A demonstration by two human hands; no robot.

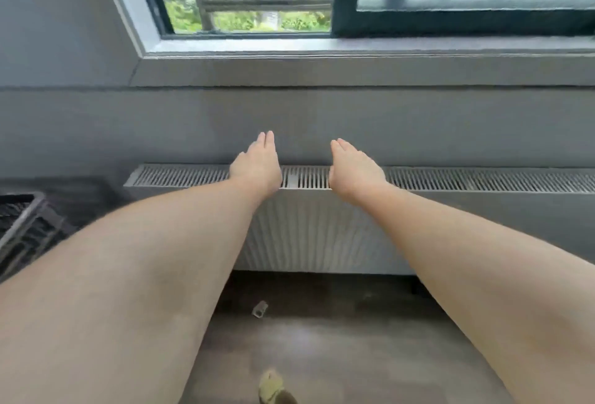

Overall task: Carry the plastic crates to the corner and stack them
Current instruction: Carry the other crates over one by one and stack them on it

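Both my arms reach straight out in front of me. My left hand (257, 163) and my right hand (352, 171) are held flat with straight fingers, a short gap between them, and they hold nothing. They hover in front of the grey wall above a radiator. A dark plastic crate (27, 226) with latticed sides shows partly at the left edge, in the corner by the wall, well to the left of my left arm. Most of it is cut off by the frame.
A long white radiator (322, 229) with a slotted top runs along the wall under a window sill (354, 49). On the dark floor lie a small clear scrap (260, 308) and, at the bottom, my shoe (273, 387).
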